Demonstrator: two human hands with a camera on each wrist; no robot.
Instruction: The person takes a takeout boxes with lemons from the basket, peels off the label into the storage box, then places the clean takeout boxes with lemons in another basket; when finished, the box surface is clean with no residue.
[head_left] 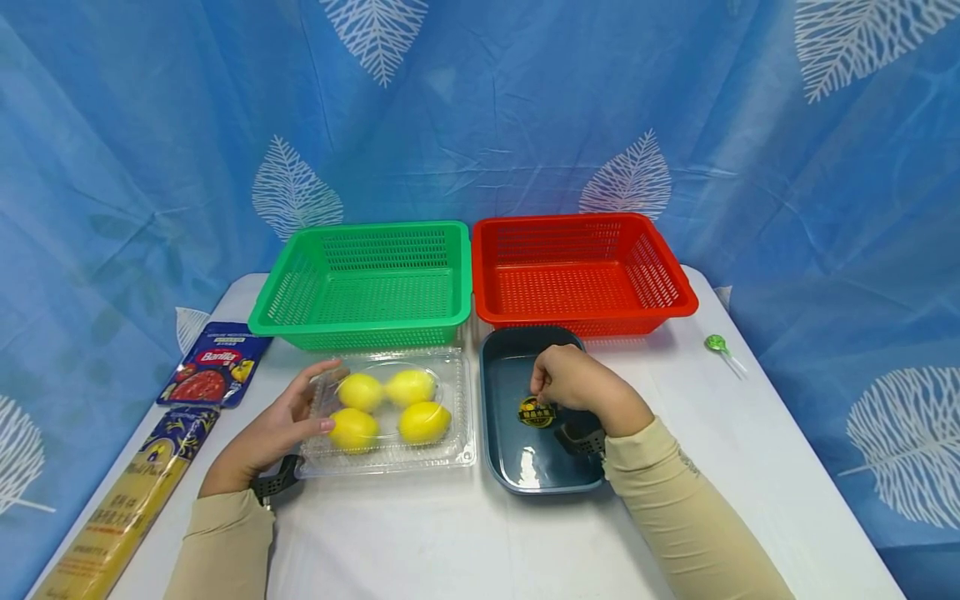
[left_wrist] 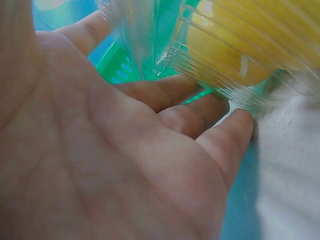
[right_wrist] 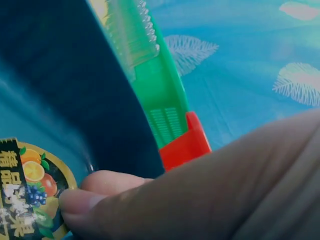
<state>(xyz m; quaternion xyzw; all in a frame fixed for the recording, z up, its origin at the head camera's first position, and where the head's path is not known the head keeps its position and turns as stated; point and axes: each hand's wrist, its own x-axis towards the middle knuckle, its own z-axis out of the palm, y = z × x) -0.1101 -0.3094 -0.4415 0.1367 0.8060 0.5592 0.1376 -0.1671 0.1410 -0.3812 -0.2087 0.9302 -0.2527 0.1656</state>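
Note:
A clear plastic clamshell box [head_left: 465, 417] with several yellow lemons [head_left: 424, 422] in it lies on the table. My left hand [head_left: 273, 425] rests against its left end, thumb and fingers spread; in the left wrist view the fingers [left_wrist: 225, 142] touch the ribbed side. To its right stands a dark blue rectangular tray [head_left: 491, 450]. My right hand [head_left: 581, 383] reaches into the tray, pinching the edge of a round black and gold label [head_left: 534, 412] between thumb and finger. Printed fruit and gold characters show on the label [right_wrist: 37, 192] in the right wrist view.
Behind stand a green basket [head_left: 360, 329] and a red basket [head_left: 585, 317], side by side. On the left lie a blue Barilla pouch [head_left: 217, 362] and a long pasta pack [head_left: 123, 517]. A green lollipop [head_left: 716, 343] lies near the table's right edge.

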